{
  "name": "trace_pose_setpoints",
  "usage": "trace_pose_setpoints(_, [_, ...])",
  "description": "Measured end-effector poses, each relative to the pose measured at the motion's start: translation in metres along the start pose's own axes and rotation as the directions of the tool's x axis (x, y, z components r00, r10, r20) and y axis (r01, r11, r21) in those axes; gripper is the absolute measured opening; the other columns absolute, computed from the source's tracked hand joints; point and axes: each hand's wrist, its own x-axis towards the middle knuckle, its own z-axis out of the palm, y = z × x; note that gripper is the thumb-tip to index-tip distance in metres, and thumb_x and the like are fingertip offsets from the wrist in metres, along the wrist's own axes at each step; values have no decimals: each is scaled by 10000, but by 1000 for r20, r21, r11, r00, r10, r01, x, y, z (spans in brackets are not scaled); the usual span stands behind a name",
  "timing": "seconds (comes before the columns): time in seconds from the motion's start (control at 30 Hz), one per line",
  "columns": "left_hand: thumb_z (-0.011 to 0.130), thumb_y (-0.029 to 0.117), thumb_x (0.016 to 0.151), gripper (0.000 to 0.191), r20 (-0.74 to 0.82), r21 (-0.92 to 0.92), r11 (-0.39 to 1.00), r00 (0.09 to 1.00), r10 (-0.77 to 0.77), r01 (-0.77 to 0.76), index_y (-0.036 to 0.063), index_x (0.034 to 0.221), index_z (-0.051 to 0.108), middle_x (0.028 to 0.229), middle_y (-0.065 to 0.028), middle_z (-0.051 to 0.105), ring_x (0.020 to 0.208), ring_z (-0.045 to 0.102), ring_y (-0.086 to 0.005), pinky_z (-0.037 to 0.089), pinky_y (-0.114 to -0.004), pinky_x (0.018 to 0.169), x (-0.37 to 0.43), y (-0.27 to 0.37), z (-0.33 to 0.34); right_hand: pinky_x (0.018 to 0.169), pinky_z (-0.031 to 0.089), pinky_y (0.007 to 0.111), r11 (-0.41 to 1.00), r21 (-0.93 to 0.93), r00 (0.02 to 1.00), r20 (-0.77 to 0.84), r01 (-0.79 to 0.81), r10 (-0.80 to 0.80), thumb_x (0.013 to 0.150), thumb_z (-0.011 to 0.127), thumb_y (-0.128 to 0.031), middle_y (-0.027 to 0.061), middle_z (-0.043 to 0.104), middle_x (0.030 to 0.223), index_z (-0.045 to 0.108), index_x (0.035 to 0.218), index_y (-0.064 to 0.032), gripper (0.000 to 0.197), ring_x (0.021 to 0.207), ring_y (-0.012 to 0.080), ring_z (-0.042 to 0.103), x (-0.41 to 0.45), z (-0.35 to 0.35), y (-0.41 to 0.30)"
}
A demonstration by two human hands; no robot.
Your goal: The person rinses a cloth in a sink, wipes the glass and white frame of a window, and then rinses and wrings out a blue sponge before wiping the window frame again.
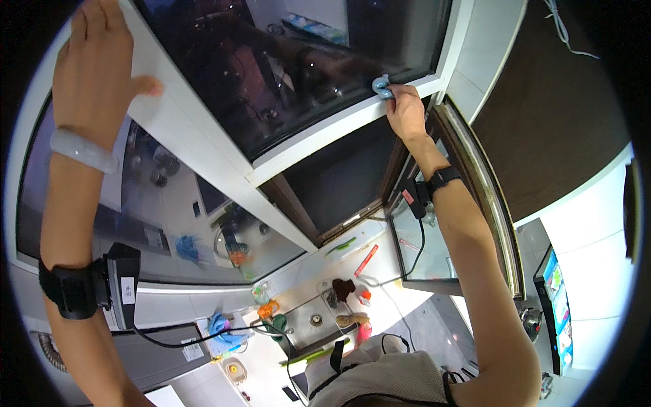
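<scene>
My right hand [407, 113] is at the right part of a white window crossbar [325, 133]. It pinches a small, shiny light-blue wad [381, 87], perhaps a cloth, against the bar under a dark glass pane [325, 61]. My left hand [95, 76] is raised at the upper left, with its fingers pointing up and the thumb apart. It lies over the white upright [203, 132] of the window and holds nothing; its fingertips reach the picture's edge, and whether the palm presses on the frame cannot be told.
Below are a steel sink [310, 325], an orange cup-like item [268, 309], a blue cloth [224, 328] and a dark brown cloth [344, 289] on the counter [391, 290]. An open casement sash [483, 198] juts in at the right. Cables hang from both wrist devices.
</scene>
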Motion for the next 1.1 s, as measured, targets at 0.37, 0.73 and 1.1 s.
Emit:
trace_pose_setpoints(0.37, [775, 665, 564, 1323, 54, 208, 977, 998, 43, -53, -175, 1430, 230, 1507, -330, 261, 1421, 281, -383, 343, -373, 1116, 9, 22, -24, 924, 489, 374, 960, 231, 979, 91, 158, -183, 725, 632, -26, 133, 683, 1002, 692, 931, -9, 215, 1012, 297, 602, -52, 23, -152])
trace_pose_setpoints(0.73, [799, 640, 561, 1307, 112, 88, 993, 992, 63, -73, -173, 1425, 250, 1501, -329, 275, 1414, 289, -398, 348, -375, 1113, 7, 23, -50, 856, 500, 451, 799, 587, 965, 110, 130, -238, 764, 602, 28, 214, 661, 968, 626, 1086, 3, 323, 934, 392, 609, -68, 37, -230])
trace_pose_setpoints(1.1, [847, 518, 569, 1235, -126, -38, 963, 957, 262, -269, -179, 1410, 270, 1481, -335, 312, 1404, 306, -407, 292, -381, 1151, 29, -12, -7, 919, 464, 439, 804, 560, 895, 229, 200, -382, 745, 568, 46, 203, 659, 982, 653, 1043, -9, 314, 971, 385, 599, -58, 16, -216])
